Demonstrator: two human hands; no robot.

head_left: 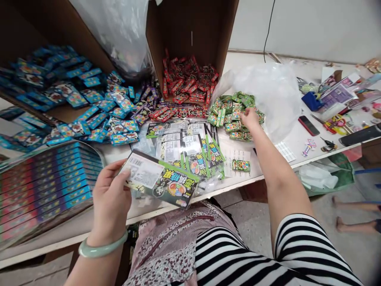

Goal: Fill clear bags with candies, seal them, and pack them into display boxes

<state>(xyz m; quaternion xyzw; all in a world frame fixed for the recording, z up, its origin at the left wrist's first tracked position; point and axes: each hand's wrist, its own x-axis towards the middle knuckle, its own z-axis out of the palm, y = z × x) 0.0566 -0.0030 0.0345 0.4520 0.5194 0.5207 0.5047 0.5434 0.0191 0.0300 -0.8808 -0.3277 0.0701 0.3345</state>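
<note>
My left hand (pixel 111 190) is shut on a large printed packaging sleeve (pixel 175 186), gripping its barcode end near the table's front edge. My right hand (pixel 250 119) rests on a heap of small green packets (pixel 230 115), and I cannot tell whether its fingers grip any. More printed sleeves (pixel 184 149) lie overlapping between my hands. One green packet (pixel 241 165) lies apart on a white sheet. Blue packets (pixel 89 99), purple packets (pixel 143 107) and red packets (pixel 187 79) lie in heaps beyond them.
A cardboard box (pixel 190 35) holds the red heap at the back. Stacked blue-ended boxes (pixel 44 190) stand at the left. A clear plastic bag (pixel 264 95) lies behind my right hand. A phone (pixel 308 125), scissors (pixel 331 125) and a blue dispenser (pixel 312 101) sit right. Another person's legs (pixel 357 214) show below.
</note>
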